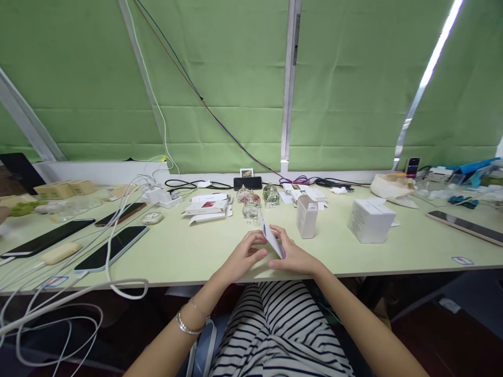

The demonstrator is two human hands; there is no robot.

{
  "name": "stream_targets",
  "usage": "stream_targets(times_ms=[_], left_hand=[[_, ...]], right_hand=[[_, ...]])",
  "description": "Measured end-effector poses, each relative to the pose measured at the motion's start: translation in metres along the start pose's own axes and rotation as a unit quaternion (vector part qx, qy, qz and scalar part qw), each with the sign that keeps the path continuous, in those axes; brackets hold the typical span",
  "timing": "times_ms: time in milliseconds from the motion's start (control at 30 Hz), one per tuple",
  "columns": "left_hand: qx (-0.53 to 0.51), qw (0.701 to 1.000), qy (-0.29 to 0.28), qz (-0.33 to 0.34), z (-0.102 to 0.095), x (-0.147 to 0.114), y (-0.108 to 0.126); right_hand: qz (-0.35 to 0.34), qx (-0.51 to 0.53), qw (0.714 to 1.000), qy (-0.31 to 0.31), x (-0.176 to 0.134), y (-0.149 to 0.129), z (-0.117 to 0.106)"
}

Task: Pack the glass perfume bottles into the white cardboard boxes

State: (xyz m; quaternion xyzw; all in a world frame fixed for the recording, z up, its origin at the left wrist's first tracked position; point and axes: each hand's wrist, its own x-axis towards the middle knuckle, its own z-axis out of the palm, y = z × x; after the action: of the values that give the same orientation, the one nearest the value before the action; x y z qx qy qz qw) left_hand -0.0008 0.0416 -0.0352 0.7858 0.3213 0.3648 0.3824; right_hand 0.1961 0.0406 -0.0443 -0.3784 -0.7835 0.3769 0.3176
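On the pale desk (188,251), left of the upright carton: white card piece, in hand

Landmark: upright carton (306,219), white, narrow, standing.

Item, left of the carton and nearer the desk's front edge: white card piece (274,243), flat, tilted, on edge. Right hand (294,255) holds it, fingers on the far side, thumb at the lower end.

Item, farther left of the carton, on the card's other side: left hand (241,256), fingers loosely curved, thumb a little apart from them, tips close to the card; whether they touch it cannot be told. Ring on one finger; bracelets (184,323) on the forearm.

Item, left of the carton and farther back: cluster of small glass vessels (250,210), some pinkish, one greenish.

Item, well left of the carton, beyond that cluster: flattened packaging (208,206), white, overlapping.

Item, directly behind the carton: further opened packaging (301,192).

Item, right of the carton, apart from it: white box (371,221), wider, a flap on top.

Item, far left of the carton: phone (112,248), lying flat, white cables (110,241) nearby.
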Motion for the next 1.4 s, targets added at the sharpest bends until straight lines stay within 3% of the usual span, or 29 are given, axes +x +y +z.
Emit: stream_targets(times_ms=[167, 267, 467, 667, 867, 1033, 1167, 1400], left_hand=[[-0.07, 0.997, -0.025, 0.007, -0.002, -0.001, -0.002], [-0.104, 0.994, -0.043, -0.001, 0.0, -0.002, -0.002], [-0.128, 0.991, 0.03, -0.005, 0.001, -0.001, -0.008], [-0.078, 0.995, 0.059, 0.007, 0.002, -0.001, -0.004], [-0.037, 0.999, 0.037, -0.014, 0.001, -0.003, -0.001], [-0.015, 0.998, 0.03, -0.051, 0.001, -0.003, -0.001], [0.035, 0.993, 0.09, -0.064, 0.001, 0.0, -0.004], [0.088, 0.991, 0.087, -0.055, 0.001, 0.002, -0.009]], right_hand=[[-0.012, 0.038, 0.999, -0.021, -0.001, 0.0, 0.002], [-0.016, 0.037, 0.999, 0.027, -0.002, -0.002, 0.005], [-0.003, -0.079, 0.988, 0.132, -0.003, -0.006, -0.001], [-0.002, -0.205, 0.977, 0.066, -0.008, -0.007, -0.019], [0.01, -0.188, 0.982, -0.004, -0.007, -0.002, -0.018], [0.004, -0.193, 0.981, 0.012, -0.004, 0.005, -0.015], [0.013, -0.186, 0.981, 0.046, -0.002, 0.012, -0.014], [0.007, -0.055, 0.995, 0.081, -0.003, 0.013, -0.016]])
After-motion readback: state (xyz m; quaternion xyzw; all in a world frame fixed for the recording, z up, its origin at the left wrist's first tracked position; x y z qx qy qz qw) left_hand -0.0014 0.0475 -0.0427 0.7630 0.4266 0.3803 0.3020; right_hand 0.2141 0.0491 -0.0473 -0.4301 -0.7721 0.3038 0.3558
